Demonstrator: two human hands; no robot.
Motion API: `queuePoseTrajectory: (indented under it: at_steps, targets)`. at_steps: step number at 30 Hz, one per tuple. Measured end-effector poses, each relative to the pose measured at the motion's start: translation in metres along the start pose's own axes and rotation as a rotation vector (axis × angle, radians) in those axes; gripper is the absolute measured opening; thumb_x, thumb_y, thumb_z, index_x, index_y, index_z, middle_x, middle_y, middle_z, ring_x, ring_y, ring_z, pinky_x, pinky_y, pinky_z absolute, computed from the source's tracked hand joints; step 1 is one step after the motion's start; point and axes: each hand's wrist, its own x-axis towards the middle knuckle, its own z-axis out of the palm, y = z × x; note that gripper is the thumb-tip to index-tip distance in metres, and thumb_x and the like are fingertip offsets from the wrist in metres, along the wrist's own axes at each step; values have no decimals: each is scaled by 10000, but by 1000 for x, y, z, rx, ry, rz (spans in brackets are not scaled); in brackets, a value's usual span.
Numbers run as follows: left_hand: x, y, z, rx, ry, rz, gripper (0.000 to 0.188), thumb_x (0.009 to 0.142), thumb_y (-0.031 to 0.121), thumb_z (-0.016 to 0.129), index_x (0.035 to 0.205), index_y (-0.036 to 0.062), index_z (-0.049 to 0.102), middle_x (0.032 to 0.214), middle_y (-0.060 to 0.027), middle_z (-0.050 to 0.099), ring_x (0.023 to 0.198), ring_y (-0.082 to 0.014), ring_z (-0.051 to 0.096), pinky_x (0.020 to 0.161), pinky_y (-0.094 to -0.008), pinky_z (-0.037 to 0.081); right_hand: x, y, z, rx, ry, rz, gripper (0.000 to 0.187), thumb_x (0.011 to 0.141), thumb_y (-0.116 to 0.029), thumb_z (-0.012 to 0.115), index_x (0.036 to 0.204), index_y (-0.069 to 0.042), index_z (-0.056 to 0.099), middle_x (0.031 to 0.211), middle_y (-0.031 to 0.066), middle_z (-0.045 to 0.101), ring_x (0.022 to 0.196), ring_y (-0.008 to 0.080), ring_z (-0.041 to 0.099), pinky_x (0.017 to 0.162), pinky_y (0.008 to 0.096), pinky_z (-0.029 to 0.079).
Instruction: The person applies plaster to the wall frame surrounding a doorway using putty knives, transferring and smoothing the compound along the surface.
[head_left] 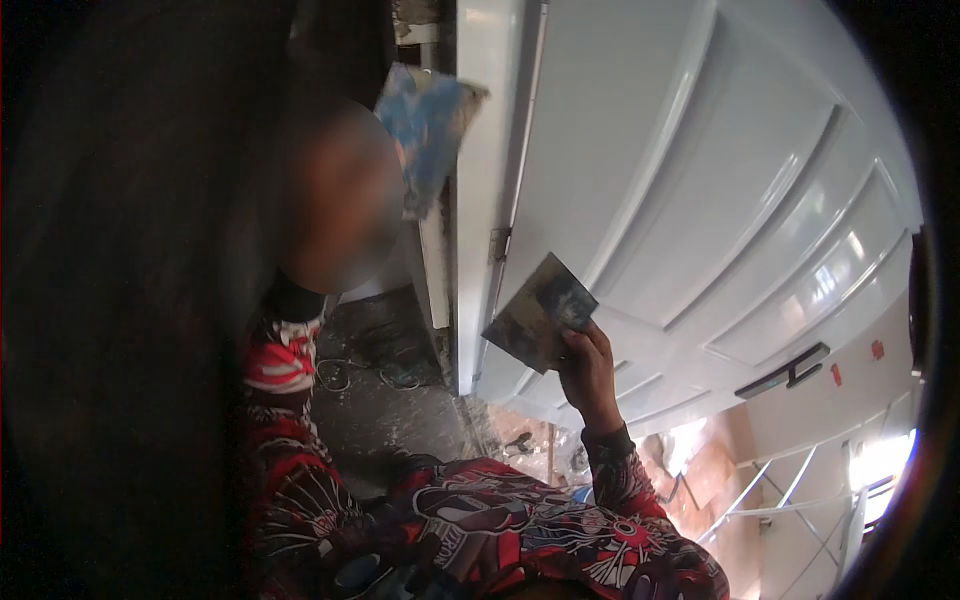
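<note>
Plate, thin, flat and four-cornered, is held up in front of the door near its hinged edge, turned so that one corner points up and another to the left. Its face is a dull grey-brown, stained, with a darker patch carrying a pale smear toward the upper right. The right hand is closed on its lower right edge; whether the plate touches the door cannot be told. Its left corner points toward the white door frame, just below a hinge. To the right, the door's glossy white face, with raised mouldings, spreads open as far as the dark handle. Left of the frame, a second board, blotched blue and whitish with a rough right edge, stands at a slant beside the left hand; that hand is too blurred to tell whether it grips the board. Between the two forearms lies open room above the dark grey floor, where thin loops of wire lie. At the far right, pale metal bars cross near a bright window.
</note>
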Motion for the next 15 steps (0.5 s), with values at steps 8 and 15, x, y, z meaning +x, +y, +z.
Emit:
queuePoseTrajectory:
  at_steps: [8,15]
  targets:
    - [-58,-18,20,-71,-208,293,267,841,-13,610,1100,0,673,1046,-143,699,841,-230,665,737,-357,538,31,-19,56,527,-233,205,468,895,-62,505,1346,21,412,1317,172,525,1191,307,562,966,443,513]
    - [-72,-57,0,-47,-293,473,348,800,12,646,1146,29,672,1143,-95,682,887,-262,648,769,-373,536,22,-24,93,529,-94,47,522,878,-72,560,1359,28,384,1306,192,528,1155,324,591,955,453,538]
